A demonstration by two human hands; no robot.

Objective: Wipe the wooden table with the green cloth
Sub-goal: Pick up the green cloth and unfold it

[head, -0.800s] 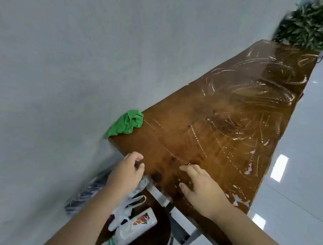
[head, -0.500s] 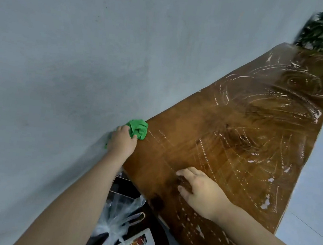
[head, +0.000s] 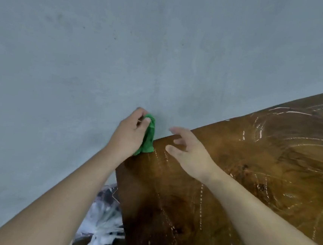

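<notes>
My left hand grips the bunched green cloth and holds it lifted at the far left corner of the wooden table, right by the wall. The cloth's lower end hangs down to the table's corner. My right hand hovers just to the right of the cloth with its fingers spread and relaxed, holding nothing. The dark brown tabletop carries white dotted lines and swirl marks, densest toward the right.
A grey wall runs along the table's far edge. Below the table's left end lies a clear plastic bag with other items under it.
My left hand has closed round the green cloth and raised it off the corner. My right hand has lifted off the tabletop and moved toward the cloth. The view has shifted left.
</notes>
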